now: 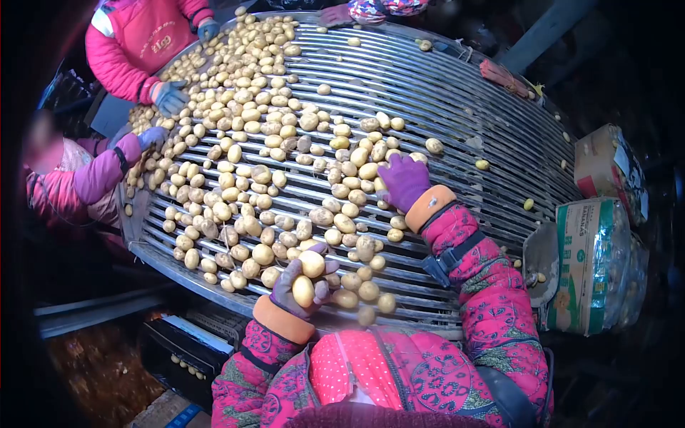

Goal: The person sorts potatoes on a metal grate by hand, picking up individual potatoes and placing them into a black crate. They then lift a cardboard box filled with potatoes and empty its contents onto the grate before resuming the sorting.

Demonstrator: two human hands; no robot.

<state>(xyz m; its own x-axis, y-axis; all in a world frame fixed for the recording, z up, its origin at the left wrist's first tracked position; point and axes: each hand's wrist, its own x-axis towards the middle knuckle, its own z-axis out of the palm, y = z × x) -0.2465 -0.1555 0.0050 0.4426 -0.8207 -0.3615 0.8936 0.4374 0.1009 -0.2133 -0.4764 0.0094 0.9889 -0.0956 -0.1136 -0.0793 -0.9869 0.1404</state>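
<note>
My left hand (284,287), in a dark purple glove, is turned palm up near the front edge of the roller table (428,299). Its fingers curl round two potatoes, an upper potato (312,264) and a lower potato (303,291). Further out on the rollers, my right hand (404,181) wears a purple glove and lies back up against a cluster of potatoes (359,157). Its fingers look spread and bent over them; the fingertips are partly hidden, and I see nothing lifted in that hand.
Many loose potatoes (242,93) cover the left side of the rollers. Two people work at the left, one with a blue-gloved hand (169,98); another person's gloved hand (335,16) rests at the far edge. Cardboard boxes (581,264) stand right. A black crate (182,357) sits below.
</note>
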